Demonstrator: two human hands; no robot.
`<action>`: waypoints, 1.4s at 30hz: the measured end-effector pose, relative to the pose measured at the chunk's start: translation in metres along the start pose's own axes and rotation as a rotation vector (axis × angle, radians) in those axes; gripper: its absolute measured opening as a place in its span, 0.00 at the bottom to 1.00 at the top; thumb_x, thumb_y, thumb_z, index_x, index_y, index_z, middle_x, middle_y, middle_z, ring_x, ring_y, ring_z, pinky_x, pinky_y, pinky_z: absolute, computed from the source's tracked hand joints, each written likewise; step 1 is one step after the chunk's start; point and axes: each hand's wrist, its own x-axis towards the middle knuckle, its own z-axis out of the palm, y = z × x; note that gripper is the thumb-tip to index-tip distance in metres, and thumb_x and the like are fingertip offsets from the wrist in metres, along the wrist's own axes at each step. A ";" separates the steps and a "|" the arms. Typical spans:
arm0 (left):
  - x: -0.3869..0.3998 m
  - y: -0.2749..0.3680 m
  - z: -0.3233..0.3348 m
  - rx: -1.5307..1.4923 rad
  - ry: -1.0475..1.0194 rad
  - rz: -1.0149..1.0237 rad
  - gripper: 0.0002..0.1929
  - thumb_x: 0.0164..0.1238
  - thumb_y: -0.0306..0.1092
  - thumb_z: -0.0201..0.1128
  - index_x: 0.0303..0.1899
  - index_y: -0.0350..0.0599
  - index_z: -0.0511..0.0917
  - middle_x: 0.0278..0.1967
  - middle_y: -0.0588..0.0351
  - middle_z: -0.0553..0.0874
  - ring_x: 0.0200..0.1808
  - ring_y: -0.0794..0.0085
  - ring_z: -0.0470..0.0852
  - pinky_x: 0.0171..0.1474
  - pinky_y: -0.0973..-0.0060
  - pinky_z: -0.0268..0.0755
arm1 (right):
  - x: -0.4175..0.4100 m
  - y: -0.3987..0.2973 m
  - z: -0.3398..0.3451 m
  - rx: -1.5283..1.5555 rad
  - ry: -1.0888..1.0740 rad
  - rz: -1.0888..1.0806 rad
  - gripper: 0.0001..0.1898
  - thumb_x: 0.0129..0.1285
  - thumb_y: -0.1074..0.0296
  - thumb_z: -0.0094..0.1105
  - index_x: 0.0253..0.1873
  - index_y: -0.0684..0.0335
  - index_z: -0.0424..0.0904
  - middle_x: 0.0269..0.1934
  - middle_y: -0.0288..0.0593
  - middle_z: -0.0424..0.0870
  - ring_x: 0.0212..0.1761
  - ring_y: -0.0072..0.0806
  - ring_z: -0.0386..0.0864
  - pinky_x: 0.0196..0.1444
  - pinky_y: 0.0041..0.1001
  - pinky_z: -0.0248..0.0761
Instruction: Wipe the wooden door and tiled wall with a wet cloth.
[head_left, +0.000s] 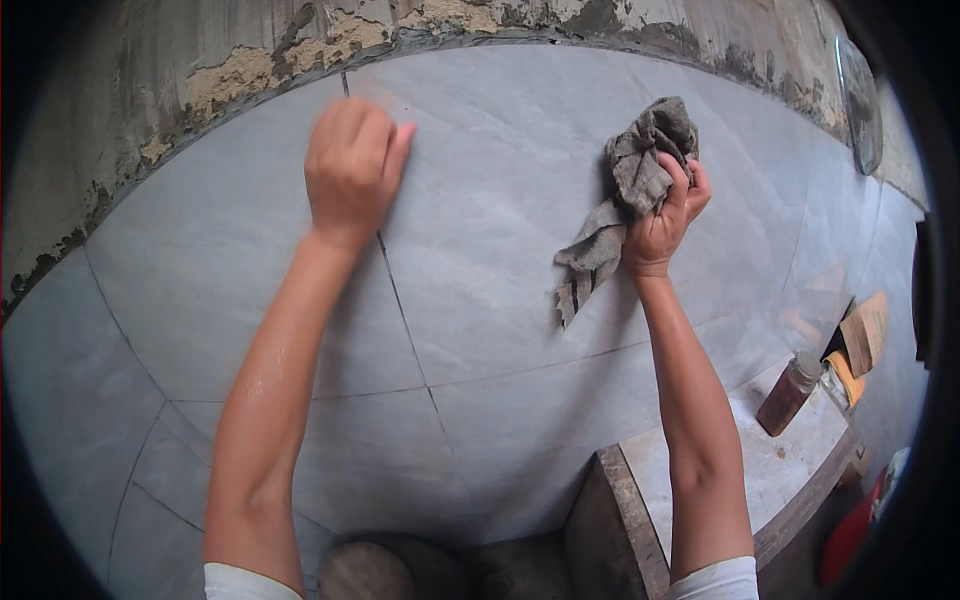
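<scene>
Large grey marbled wall tiles (510, 247) with dark joints fill the middle of the head view. My right hand (664, 210) grips a crumpled grey-brown cloth (649, 157) against the tiles, its frayed striped end hanging down to the left. At the upper left, my left hand (352, 169) is curled, slightly blurred, over a vertical tile joint; no object shows in it. Its palm side is hidden, and whether it touches the tile cannot be told.
Rough plaster (240, 75) borders the tiles above. At lower right a ledge (750, 465) bears a lidded jar (790, 394) of dark reddish contents, near cardboard (865, 334). A mirror-like panel (859, 105) hangs upper right. A red object (847, 540) stands below.
</scene>
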 end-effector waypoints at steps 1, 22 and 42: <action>-0.014 0.004 -0.007 0.000 -0.003 -0.001 0.06 0.58 0.30 0.70 0.32 0.46 0.79 0.33 0.55 0.79 0.39 0.60 0.80 0.41 0.68 0.72 | -0.001 0.000 0.000 0.000 -0.002 0.002 0.17 0.61 0.68 0.61 0.57 0.51 0.80 0.60 0.50 0.66 0.64 0.47 0.63 0.68 0.38 0.57; -0.281 -0.054 -0.106 0.196 -0.369 -0.185 0.26 0.60 0.42 0.62 0.62 0.59 0.75 0.66 0.48 0.69 0.70 0.50 0.64 0.72 0.45 0.56 | -0.106 -0.299 0.103 0.359 -0.594 -0.758 0.11 0.58 0.62 0.58 0.47 0.42 0.82 0.58 0.33 0.74 0.60 0.35 0.72 0.60 0.38 0.66; -0.253 -0.041 -0.100 0.150 -0.260 -0.048 0.26 0.68 0.35 0.52 0.69 0.52 0.70 0.65 0.52 0.66 0.70 0.55 0.65 0.75 0.49 0.56 | -0.117 -0.104 -0.034 -0.090 -0.344 -0.042 0.16 0.51 0.78 0.55 0.44 0.55 0.85 0.50 0.45 0.77 0.59 0.45 0.70 0.62 0.42 0.60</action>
